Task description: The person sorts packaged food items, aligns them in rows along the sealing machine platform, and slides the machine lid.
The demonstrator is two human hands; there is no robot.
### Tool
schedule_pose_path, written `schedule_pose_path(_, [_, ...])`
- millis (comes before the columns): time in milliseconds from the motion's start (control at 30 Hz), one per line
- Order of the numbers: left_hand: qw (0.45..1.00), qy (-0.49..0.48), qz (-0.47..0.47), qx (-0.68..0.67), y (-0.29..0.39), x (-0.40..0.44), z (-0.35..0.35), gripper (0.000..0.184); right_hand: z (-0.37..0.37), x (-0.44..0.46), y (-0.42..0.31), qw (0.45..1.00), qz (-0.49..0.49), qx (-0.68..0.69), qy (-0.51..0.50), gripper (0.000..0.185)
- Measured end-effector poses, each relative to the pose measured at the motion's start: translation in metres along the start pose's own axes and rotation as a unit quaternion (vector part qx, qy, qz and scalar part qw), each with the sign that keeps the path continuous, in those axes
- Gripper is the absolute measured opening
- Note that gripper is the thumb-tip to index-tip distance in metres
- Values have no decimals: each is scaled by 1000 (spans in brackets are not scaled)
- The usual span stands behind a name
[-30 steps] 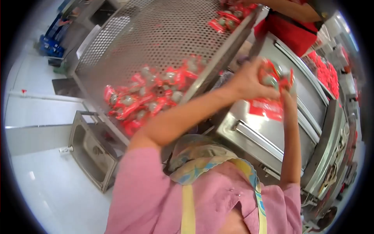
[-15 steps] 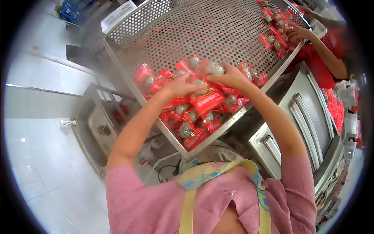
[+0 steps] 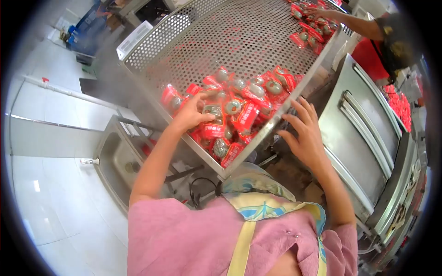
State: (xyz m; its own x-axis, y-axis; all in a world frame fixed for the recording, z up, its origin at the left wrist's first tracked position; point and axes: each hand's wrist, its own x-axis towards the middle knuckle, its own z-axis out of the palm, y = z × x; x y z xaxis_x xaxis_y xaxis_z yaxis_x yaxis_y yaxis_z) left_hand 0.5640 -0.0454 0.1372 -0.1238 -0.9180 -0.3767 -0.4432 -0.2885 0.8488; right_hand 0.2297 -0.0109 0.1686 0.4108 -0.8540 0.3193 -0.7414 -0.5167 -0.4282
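In the near corner of a perforated metal tray (image 3: 184, 64) lies a heap of red-and-clear plastic packets (image 3: 245, 117), each with a grey-green, egg-shaped item inside. My left hand (image 3: 189, 112) reaches over the tray's left side, its thumb and fingers curled round one egg packet (image 3: 213, 122) on the heap. On the other side, my right hand (image 3: 304, 135) is beside the tray's right rim with the fingers spread, and nothing is in it.
Another person's hand (image 3: 317, 13) is over more packets (image 3: 313, 34) at the tray's far right corner. To the right stands a stainless steel cabinet (image 3: 361, 133). A metal sink (image 3: 113, 156) is at the left, below tray height.
My right hand has left the heap and moved right, to the tray's rim, with its fingers opening. My left hand has shifted left to a nearer packet. The view has shifted slightly.
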Motion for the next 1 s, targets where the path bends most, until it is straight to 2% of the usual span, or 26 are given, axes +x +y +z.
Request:
schedule_pose_path(100, [989, 36, -7, 144, -20, 1, 2, 79, -17, -98, 11, 992, 103, 9, 67, 30])
schedule_pose_path(133, [972, 34, -7, 231, -16, -2, 5, 76, -19, -138, 16, 986, 147, 1, 83, 29])
schedule_pose_path(200, [916, 31, -4, 399, -4, -7, 16, 70, -24, -216, 21, 966, 235, 3, 107, 27])
schedule_pose_path(233, [898, -33, -28, 437, -4, -4, 15, 64, -24, -258, 21, 953, 279, 5, 123, 27])
schedule_pose_path(300, [863, -64, -53, 499, 21, -20, 30, 68, -23, -333, 6, 921, 359, 13, 153, 26])
schedule_pose_path(367, [816, -34, -28, 576, 3, 2, 24, 71, -23, -399, -19, 880, 437, 32, 181, 27])
schedule_pose_path(400, [787, 12, 6, 617, -24, 33, 23, 72, -17, -427, -32, 877, 442, 21, 188, 27])
schedule_pose_path(433, [858, 54, 29, 510, 30, -11, 54, 72, -12, -453, -44, 868, 456, 1, 200, 26])
schedule_pose_path(467, [874, 85, 114, 465, 55, -16, 74, 71, -6, -473, -58, 868, 445, -35, 215, 24])
schedule_pose_path(533, [857, 121, 302, 399, 87, -18, 120, 68, -3, -495, -92, 839, 470, -38, 270, 20])
schedule_pose_path(567, [843, 128, 379, 360, 101, -25, 151, 67, 12, -519, -97, 847, 458, -42, 267, 20])
schedule_pose_path(600, [827, 126, 442, 323, 111, -35, 186, 66, 18, -534, -109, 840, 486, -12, 241, 22])
schedule_pose_path(667, [794, 102, 528, 284, 117, -83, 270, 64, 46, -569, -130, 814, 517, -18, 265, 27])
schedule_pose_path(733, [771, 68, 574, 267, 110, -134, 345, 61, 73, -597, -149, 779, 559, -7, 284, 31])
schedule_pose_path(833, [755, 72, 600, 253, 117, -156, 371, 58, 85, -615, -176, 717, 626, -10, 305, 31])
schedule_pose_path(933, [753, 175, 588, 239, 163, -101, 348, 54, 93, -624, -184, 678, 669, 13, 305, 31])
schedule_pose_path(967, [753, 186, 586, 233, 177, -70, 352, 53, 79, -624, -187, 669, 682, 36, 294, 31])
schedule_pose_path(1000, [761, 149, 587, 233, 186, -33, 371, 52, 65, -623, -186, 659, 694, 60, 284, 31])
